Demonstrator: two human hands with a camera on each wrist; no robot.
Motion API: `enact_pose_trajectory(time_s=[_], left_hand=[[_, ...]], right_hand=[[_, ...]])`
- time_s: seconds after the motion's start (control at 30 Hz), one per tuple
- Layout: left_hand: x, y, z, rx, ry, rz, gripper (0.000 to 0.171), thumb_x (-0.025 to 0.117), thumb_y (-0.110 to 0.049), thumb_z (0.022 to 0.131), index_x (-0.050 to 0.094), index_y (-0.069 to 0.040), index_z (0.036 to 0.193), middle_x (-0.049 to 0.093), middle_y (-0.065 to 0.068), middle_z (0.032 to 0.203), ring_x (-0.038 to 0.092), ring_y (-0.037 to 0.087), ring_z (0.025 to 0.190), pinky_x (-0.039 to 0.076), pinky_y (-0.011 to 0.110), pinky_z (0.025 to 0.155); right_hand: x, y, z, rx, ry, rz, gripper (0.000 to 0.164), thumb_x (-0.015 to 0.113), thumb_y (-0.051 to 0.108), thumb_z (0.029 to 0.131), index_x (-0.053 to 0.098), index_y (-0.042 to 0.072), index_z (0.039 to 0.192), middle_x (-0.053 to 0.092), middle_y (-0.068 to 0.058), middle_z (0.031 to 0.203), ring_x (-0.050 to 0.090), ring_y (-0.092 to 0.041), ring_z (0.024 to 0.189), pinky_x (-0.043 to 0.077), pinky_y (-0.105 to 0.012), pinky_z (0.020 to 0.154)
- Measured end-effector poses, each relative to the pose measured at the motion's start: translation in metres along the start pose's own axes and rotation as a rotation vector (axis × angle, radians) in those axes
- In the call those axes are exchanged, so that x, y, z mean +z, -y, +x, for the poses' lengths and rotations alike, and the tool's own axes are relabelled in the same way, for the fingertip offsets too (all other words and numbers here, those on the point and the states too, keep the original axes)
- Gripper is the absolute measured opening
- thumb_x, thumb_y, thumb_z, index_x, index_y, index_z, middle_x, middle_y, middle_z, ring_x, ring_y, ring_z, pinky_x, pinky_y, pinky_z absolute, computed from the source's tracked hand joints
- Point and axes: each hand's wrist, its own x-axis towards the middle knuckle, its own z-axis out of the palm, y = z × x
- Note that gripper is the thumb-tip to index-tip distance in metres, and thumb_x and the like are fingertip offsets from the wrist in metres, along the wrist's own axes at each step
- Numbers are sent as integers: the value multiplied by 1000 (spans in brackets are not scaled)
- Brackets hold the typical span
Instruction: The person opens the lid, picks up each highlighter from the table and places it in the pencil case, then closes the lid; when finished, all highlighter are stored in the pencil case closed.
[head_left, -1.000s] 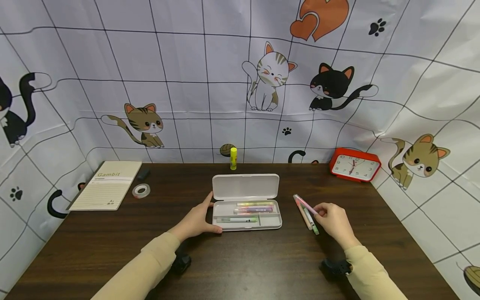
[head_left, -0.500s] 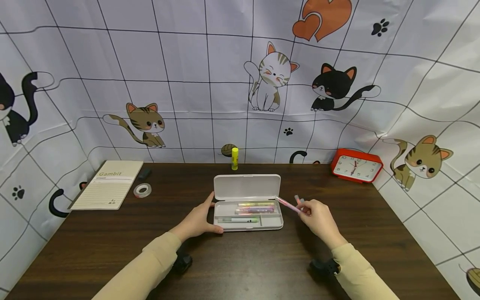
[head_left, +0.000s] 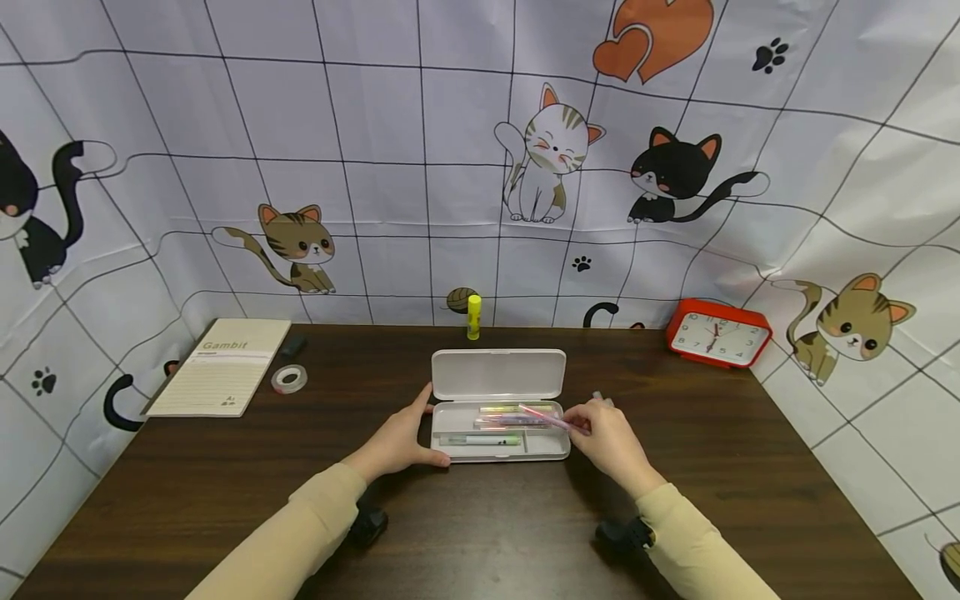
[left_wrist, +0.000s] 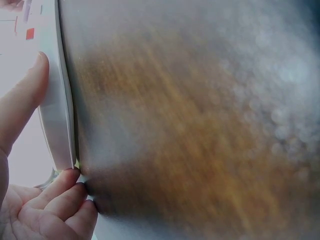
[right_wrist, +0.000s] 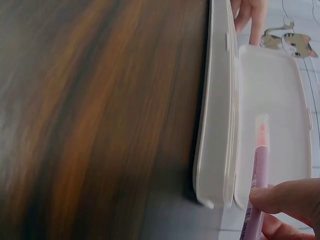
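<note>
A white pencil case [head_left: 498,373] lies with its lid folded back. Several pens sit in its compartments, among them a white and green pen [head_left: 486,440] in the front one. My left hand [head_left: 397,442] grips the case's left end, thumb at the front corner and fingers at the far side. Between thumb and fingers of my right hand [head_left: 611,437] is a pink highlighter [right_wrist: 256,180] with a clear cap. The capped end reaches over the case's back compartment, above the pens there. Behind the right hand, a pen end [head_left: 597,395] peeks out; the rest is hidden.
A yellow glue stick [head_left: 474,317] stands upright at the table's back edge. To the left lie a notebook [head_left: 225,367], a tape roll [head_left: 289,379] and a small dark block [head_left: 293,346]. A red alarm clock [head_left: 718,333] stands back right.
My right hand has lifted the pink highlighter from beside the other pens on the right and carried it left over the case. The left hand stays on the case.
</note>
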Motion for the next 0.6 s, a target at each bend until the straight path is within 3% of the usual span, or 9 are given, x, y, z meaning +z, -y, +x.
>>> enact_pose_trajectory(time_s=[0.1,0.2,0.4,0.6], left_hand=[[0,0,0,1,1,-3,122,87,-35,66,7,0,152,47,19,140,40,38,131,33,54,105],[-1,-1,-1,-5,2,-11,122,87,-35,66,7,-1,152,46,18,140,40,37,131,32,53,106],[-2,-2,0,3,4,-7,121,86,-35,67,8,-1,152,47,19,140,41,37,130,34,53,105],[-1,-1,0,5,1,-10,121,87,-35,66,9,0,152,47,20,139,41,38,130,34,53,105]], right_hand=[[4,5,2,-29,-1,-11,11,75,1,76,74,6,86,54,2,69,43,-11,63,46,-40,79],[9,10,4,-60,-10,-27,12,75,2,75,74,7,86,54,2,70,45,-11,64,42,-43,85],[16,22,4,-82,-7,-15,10,76,4,76,73,11,83,56,4,72,46,-9,65,41,-26,62],[23,34,9,-98,38,13,9,74,4,78,74,10,84,57,4,76,44,-9,66,39,-24,59]])
